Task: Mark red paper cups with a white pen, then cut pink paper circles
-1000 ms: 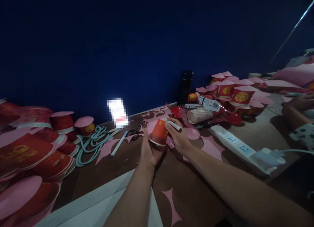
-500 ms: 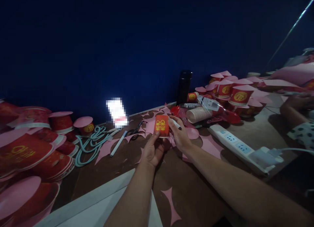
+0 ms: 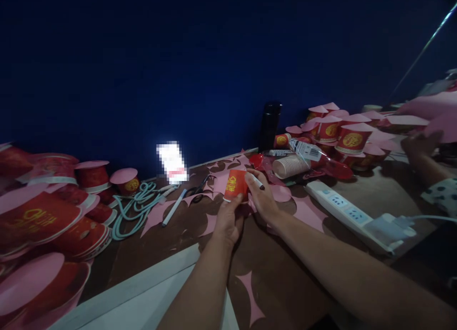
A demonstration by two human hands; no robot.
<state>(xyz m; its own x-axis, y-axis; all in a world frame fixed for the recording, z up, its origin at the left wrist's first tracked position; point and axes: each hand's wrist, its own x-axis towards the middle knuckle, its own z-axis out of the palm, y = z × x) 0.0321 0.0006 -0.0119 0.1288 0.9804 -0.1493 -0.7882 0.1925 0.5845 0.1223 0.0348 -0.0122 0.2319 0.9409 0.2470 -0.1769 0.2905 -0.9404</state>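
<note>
The light is dim, and a pixelated screen [image 3: 172, 161] glares.

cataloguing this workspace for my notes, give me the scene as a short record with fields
left hand: holds red, tapered paper cup with gold lettering, rim downward
right hand: holds slim white pen with dark end beside cup
pen touching cup: cannot tell
left of hands: coiled pale green cable
right of hands: long white plastic power strip
beyond hands: black cylindrical bottle
</note>
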